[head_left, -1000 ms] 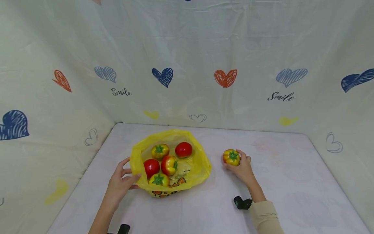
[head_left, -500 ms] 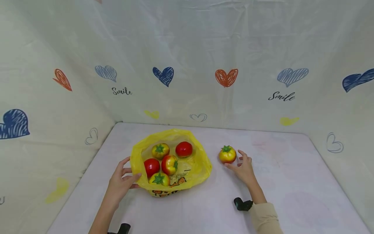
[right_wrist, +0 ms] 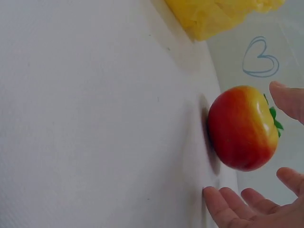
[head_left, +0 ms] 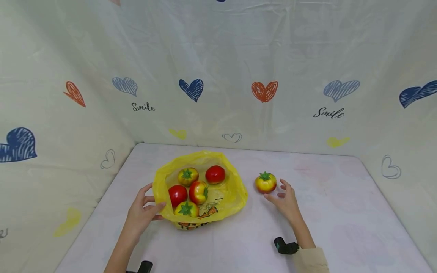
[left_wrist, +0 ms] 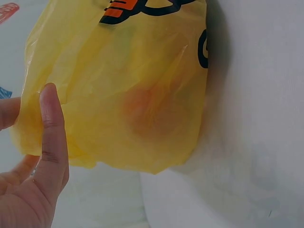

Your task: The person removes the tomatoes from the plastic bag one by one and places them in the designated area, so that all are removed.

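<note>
A yellow plastic bag (head_left: 235, 195) stands open-mouthed on the table, left of centre. My left hand (head_left: 143, 212) pinches its left rim, and in the left wrist view the bag's printed side (left_wrist: 118, 85) shows beside that hand. Inside lie red tomatoes (head_left: 215, 174) and yellow-red, lobed, tomato-like fruits with green tops (head_left: 187, 208). Right of the bag, one more yellow-and-red tomato-like fruit (head_left: 265, 183) sits on the table, its green leaves facing up. My right hand (head_left: 286, 200) is just beside this fruit (right_wrist: 243, 128), thumb and fingers spread apart, gripping nothing.
A pale tablecloth (head_left: 341, 212) covers the table. Behind it hangs a white backdrop (head_left: 225, 57) printed with hearts and the word "Smile". Black wrist-worn camera mounts (head_left: 286, 246) sit below the hands.
My right hand held the single fruit, then let go and drew back slightly toward me. The fruit shifted left and its leafy top turned upward. My left hand stayed on the bag.
</note>
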Demonstrator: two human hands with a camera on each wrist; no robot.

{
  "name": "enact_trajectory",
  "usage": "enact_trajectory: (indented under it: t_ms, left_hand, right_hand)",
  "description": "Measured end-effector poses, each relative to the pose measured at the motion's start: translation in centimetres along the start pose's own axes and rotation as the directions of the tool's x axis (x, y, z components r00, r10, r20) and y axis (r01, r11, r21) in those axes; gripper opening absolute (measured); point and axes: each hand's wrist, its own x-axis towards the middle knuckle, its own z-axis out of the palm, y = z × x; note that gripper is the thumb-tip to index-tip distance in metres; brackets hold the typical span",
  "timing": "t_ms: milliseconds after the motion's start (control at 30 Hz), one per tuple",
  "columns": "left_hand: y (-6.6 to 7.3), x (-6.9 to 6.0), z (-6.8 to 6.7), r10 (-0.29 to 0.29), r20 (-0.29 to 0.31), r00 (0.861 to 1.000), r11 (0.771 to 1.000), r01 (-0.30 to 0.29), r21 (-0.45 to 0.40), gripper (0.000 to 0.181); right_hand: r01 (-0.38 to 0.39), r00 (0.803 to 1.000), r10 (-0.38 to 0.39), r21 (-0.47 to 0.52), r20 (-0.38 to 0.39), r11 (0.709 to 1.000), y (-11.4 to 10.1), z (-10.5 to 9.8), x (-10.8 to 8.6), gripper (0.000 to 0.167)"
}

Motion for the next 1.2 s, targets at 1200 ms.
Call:
enact_trajectory:
  t_ms: [1200]
  left_hand:
    - [0.2,-0.2,0.1,-0.007,-0.001,1.0,1.0,0.007,-0.001,0.072]
  right_hand:
    - [0.351,0.917,-0.374,0.169,0.136,0.921,-7.9,3.7,-7.2,0.061]
